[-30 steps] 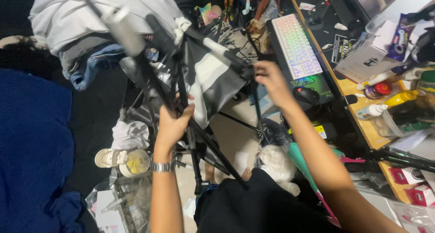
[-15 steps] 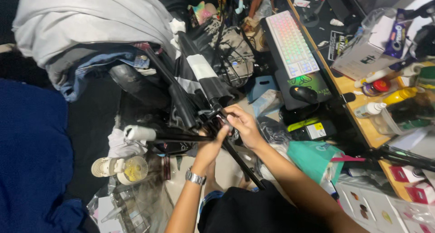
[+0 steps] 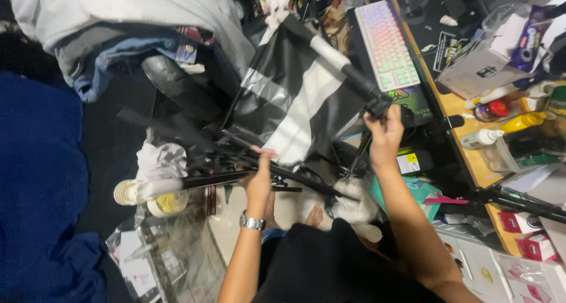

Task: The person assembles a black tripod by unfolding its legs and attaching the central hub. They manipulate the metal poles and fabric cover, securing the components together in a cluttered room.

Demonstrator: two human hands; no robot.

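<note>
Here the left hand [image 3: 259,179], a metal watch [image 3: 252,222] on its wrist, is closed around the bundle of thin black stand legs [image 3: 236,161], which runs sideways just above the fingers and out past them to both sides. Above it and to the right, the right hand [image 3: 384,133] is raised and clamped on the black joint at the end of a dark pole [image 3: 348,73]; from that pole a black-and-white fabric panel [image 3: 295,102] hangs slack between the two hands, its lower edge just above the left hand. Left of the left hand, close by, lie a crumpled white cloth [image 3: 156,161] and a small white fan [image 3: 156,197], with clear plastic bags [image 3: 165,256] below them, so little open floor shows there. Beyond these a blue blanket [image 3: 41,179] fills the far left. Just right of the right hand is the edge of the wooden tabletop [image 3: 454,105], crowded with a backlit white keyboard [image 3: 386,43], a cardboard box [image 3: 480,67] and several bottles [image 3: 501,132]. Under the right forearm sit a teal bag [image 3: 415,191] and a white fluffy thing [image 3: 354,206], so only a small patch of pale floor [image 3: 289,206] stays open between the arms.
</note>
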